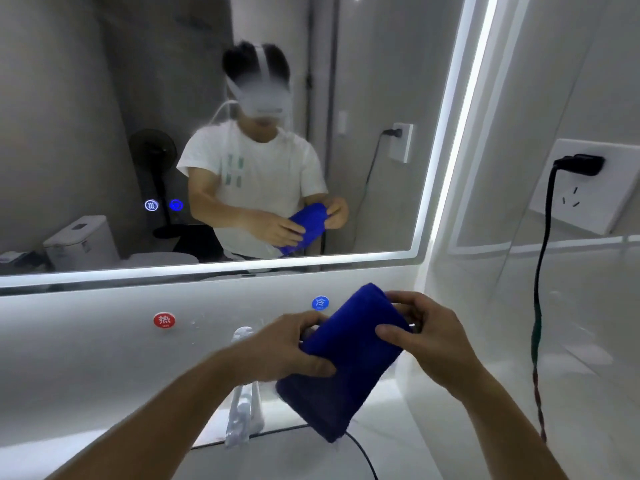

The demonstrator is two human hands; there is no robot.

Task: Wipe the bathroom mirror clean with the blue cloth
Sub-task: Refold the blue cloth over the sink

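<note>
The blue cloth [346,362] is held in the air between both hands, in front of the white wall under the mirror [104,98] and apart from the glass. The left hand [287,348] is at the cloth's 9 o'clock side. It grips the edge, with the thumb lying on the front face and the fingers going behind. The right hand [426,337] is at the 2 o'clock side. Its thumb presses on the face and its curled fingers hold the upper edge from behind.

There is one cloth and there are two hands, both bare. The cloth is deep blue with a soft, fuzzy surface. It is folded into a thick long pad and is tilted, with the upper end toward 1 o'clock and the lower end toward 7 o'clock.

The one mirror is at 12 o'clock from the cloth and has a bright light strip along its lower and right edges. It reflects the person holding the cloth. Two small lit round buttons [151,205] shine on the glass at 10 o'clock.

On the wall are two round stickers: a red one [164,320] at 9 o'clock and a blue one [320,303] at 11 o'clock, just beside the cloth. One tap [242,403] stands at 8 o'clock. At 2 o'clock one white socket [588,202] holds one black plug [581,164], and its cable [540,271] hangs down.
</note>
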